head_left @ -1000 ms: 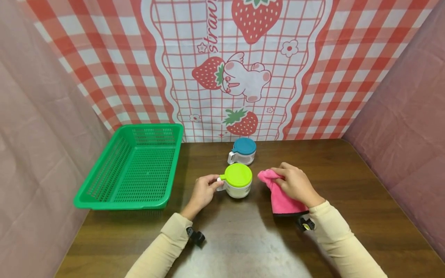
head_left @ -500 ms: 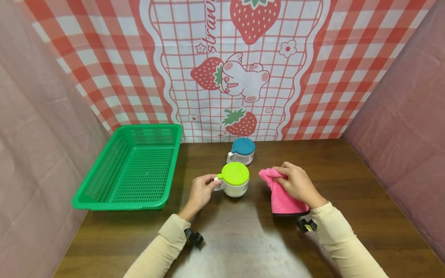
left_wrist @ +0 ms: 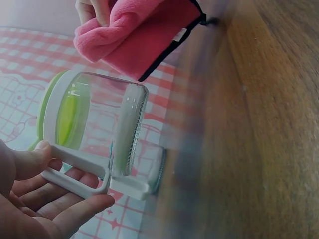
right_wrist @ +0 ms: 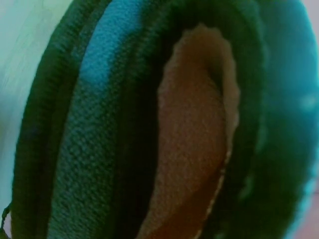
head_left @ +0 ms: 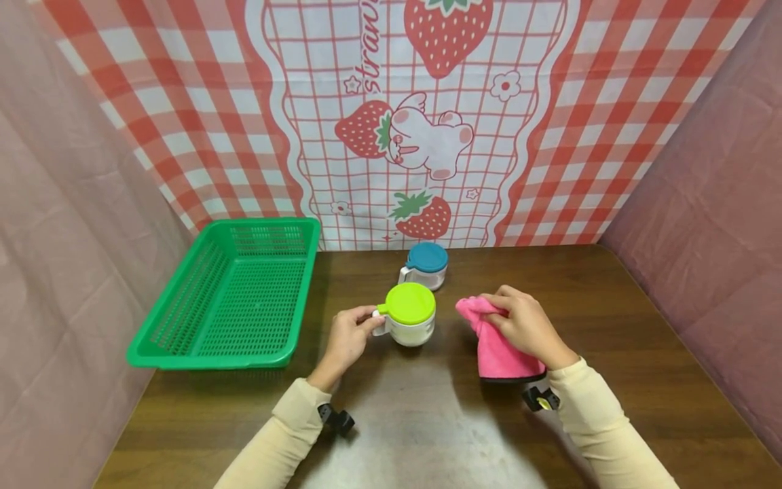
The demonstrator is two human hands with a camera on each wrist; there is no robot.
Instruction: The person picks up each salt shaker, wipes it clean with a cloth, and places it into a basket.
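Note:
My left hand (head_left: 347, 337) grips the white handle of a clear glass seasoning jar (head_left: 412, 319) with a lime-green lid. The jar is upright and looks held slightly above the wooden table; in the left wrist view, thumb and fingers wrap its handle (left_wrist: 79, 172). To its right, my right hand (head_left: 519, 322) pinches a bunched pink cloth (head_left: 504, 354) with a dark edge, which hangs down from the fingers. Cloth and jar are apart. Folds of the cloth (right_wrist: 189, 129) fill the right wrist view in distorted colours, hiding that hand there.
A second jar with a blue lid (head_left: 426, 261) stands just behind the green-lidded one, near the back curtain (head_left: 537, 170). On the left of the table (head_left: 403, 435) sits a green slotted plastic basket (head_left: 303, 285). Pink fabric walls close in both sides.
The green-lidded jar has shifted a little left and up in the head view with my left hand, further from the cloth. My right hand and the cloth have barely moved.

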